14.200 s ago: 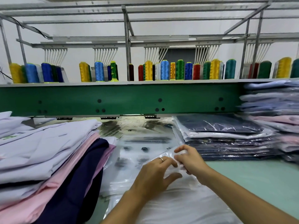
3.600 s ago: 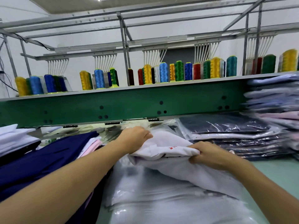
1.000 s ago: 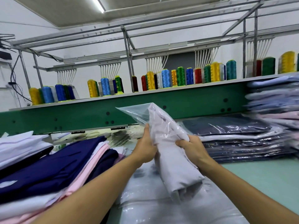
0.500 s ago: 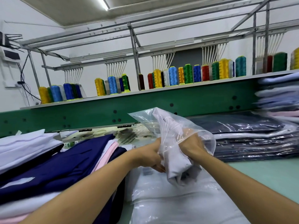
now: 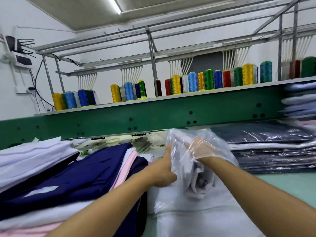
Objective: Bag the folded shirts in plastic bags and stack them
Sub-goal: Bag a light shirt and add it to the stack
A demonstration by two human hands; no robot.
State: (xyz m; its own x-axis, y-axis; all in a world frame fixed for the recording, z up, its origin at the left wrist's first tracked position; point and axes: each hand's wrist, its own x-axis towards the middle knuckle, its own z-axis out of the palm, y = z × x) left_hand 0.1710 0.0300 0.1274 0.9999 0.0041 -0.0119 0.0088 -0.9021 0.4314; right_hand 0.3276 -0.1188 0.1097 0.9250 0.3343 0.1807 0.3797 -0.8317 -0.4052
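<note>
A folded white shirt (image 5: pixel 196 182) stands on end in a clear plastic bag (image 5: pixel 220 149) above the flat pile of empty bags (image 5: pixel 196 218). My left hand (image 5: pixel 164 170) grips the bag's left side from outside, thumb up. My right hand (image 5: pixel 201 147) is inside the bag, seen through the plastic, fingers pressing on the shirt. Unbagged folded shirts, navy (image 5: pixel 82 171), white and pink, lie stacked at the left. Bagged dark shirts (image 5: pixel 266 147) are stacked at the right.
A green machine beam (image 5: pixel 153 117) with thread cones (image 5: pixel 193 81) on its shelf runs across the back. A taller pile of bagged light shirts (image 5: pixel 301 103) stands at the far right. Bare green table (image 5: pixel 290 183) shows at the right front.
The shirt has gone deeper into the bag. My right hand has pushed in through the bag's mouth, and my left hand has shifted to the bag's left edge.
</note>
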